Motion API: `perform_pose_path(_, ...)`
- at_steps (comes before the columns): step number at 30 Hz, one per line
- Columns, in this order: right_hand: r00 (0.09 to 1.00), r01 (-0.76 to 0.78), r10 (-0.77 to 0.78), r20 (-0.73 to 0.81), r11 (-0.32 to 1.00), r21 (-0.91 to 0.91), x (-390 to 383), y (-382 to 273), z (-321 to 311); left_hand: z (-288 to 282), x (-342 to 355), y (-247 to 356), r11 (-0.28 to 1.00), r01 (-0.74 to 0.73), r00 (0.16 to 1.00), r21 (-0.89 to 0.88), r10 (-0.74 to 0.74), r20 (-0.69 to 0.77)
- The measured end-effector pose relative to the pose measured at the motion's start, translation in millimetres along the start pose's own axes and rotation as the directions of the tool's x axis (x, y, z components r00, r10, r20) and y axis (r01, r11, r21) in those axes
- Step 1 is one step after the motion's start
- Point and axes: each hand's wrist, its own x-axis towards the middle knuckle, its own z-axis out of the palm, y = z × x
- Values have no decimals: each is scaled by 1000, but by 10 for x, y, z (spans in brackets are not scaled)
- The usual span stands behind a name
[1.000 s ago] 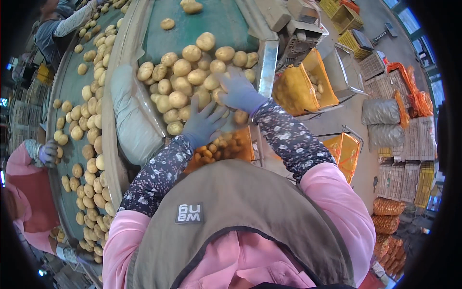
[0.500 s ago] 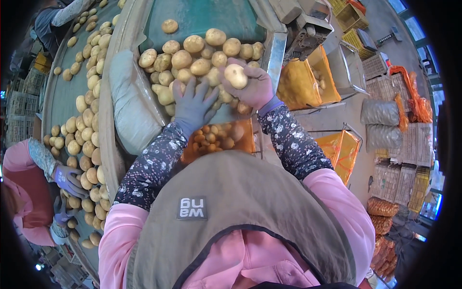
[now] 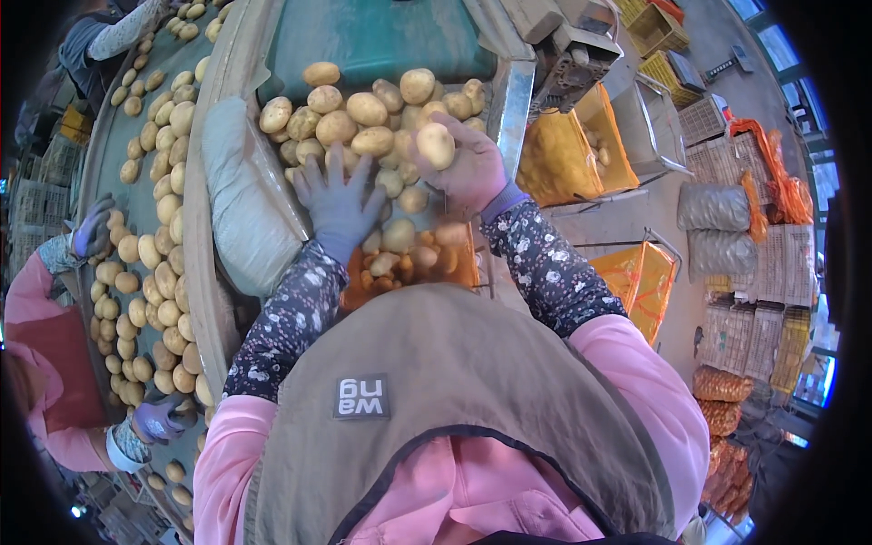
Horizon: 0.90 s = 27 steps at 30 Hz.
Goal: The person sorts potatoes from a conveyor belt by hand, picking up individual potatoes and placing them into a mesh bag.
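My left hand (image 3: 341,202), in a grey-purple glove, lies with fingers spread against the lower side of a heap of potatoes (image 3: 367,110). Beside it on the right, my right hand (image 3: 476,173), gloved alike, has its fingers curled round one pale potato (image 3: 436,146). Between my hands, several potatoes (image 3: 398,234) are at the lower edge of the heap, some blurred by motion. Just below hangs an orange bag (image 3: 461,265) with more potatoes in it, partly covered by my apron.
A green belt (image 3: 381,45) lies beyond the heap, bordered by a metal edge (image 3: 516,104) and a padded grey cover (image 3: 247,204). On the left belt (image 3: 109,182), a co-worker's gloved hands (image 3: 162,418) are among potatoes. Orange bags (image 3: 559,163) on frames and stacked crates (image 3: 786,272) stand right.
Several potatoes have slid from between my hands toward the orange bag. My left hand has shifted slightly left and down; my right keeps its potato. The co-worker's hands have moved apart.
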Motion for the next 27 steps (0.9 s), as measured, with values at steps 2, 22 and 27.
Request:
perform_pose_path(2,935,-341,347,81,805,485,-18,-198,-63,22,22,-142,997,36,981,71,-48,186)
perform_pose_path(22,794,497,-606,-50,694,-522,-891,-2217,15,-236,-632,546,905,-416,854,-91,424,302)
perform_pose_path(27,-31,183,-888,459,-457,-871,-259,-3797,-434,-245,-649,583,882,-461,830,-93,466,306)
